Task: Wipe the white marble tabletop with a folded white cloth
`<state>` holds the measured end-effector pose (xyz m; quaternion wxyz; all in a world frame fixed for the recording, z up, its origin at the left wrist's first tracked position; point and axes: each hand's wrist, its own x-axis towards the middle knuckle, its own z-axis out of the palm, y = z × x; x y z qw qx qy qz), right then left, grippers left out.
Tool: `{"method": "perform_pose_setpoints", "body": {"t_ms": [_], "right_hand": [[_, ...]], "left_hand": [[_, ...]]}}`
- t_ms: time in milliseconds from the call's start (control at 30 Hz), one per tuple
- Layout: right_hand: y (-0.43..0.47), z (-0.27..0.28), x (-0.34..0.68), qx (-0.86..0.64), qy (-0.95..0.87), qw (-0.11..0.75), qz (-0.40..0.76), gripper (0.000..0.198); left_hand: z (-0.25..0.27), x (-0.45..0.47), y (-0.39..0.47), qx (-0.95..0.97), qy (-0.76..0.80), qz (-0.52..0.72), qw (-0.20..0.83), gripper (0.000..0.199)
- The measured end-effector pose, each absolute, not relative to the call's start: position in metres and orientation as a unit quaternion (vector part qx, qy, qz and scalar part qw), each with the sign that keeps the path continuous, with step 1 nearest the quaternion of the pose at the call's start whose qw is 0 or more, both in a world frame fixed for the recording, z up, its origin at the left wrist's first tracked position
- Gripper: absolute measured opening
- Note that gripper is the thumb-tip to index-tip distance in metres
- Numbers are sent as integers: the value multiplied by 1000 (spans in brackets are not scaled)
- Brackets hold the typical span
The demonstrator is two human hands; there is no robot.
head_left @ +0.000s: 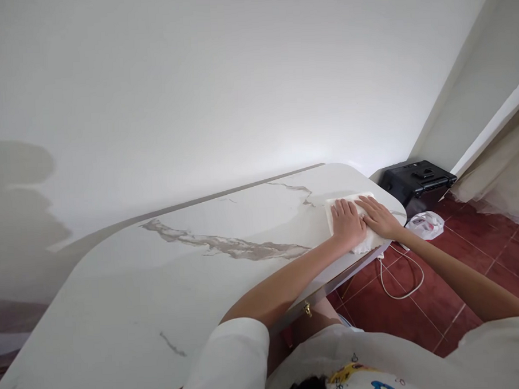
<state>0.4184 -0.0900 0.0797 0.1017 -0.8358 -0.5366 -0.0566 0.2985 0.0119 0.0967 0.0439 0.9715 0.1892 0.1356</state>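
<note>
A white cloth (pixel 365 246) lies folded flat on the marble-patterned white table (pixel 160 290), near its right end. My left hand (pixel 348 219) rests palm down on the cloth, fingers stretched forward over it. Close beside it, my right hand (pixel 380 218) presses on the cloth's right part with its fingers spread. The thumbs nearly meet between the two hands. Both palms hide the middle of the cloth, whose ruffled near edge reaches the table's front rim.
The table's long back side runs along a white wall (pixel 220 93). Beyond its right end stand a black case (pixel 418 182) and a white plastic bag (pixel 426 225) on red floor tiles (pixel 473 265). A white cable (pixel 420 279) loops below the edge. A pale curtain (pixel 503 166) hangs at right.
</note>
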Motion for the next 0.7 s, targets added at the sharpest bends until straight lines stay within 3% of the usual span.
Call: {"method": "perform_pose_setpoints", "body": {"t_ms": [267, 700], "right_hand": [[-91, 76, 431, -830, -544, 109, -61, 54], [-20, 78, 501, -822, -553, 126, -47, 54]], "left_hand": [[98, 309, 12, 973, 184, 128, 48, 60], [97, 373, 73, 965, 215, 125, 79, 58]]}}
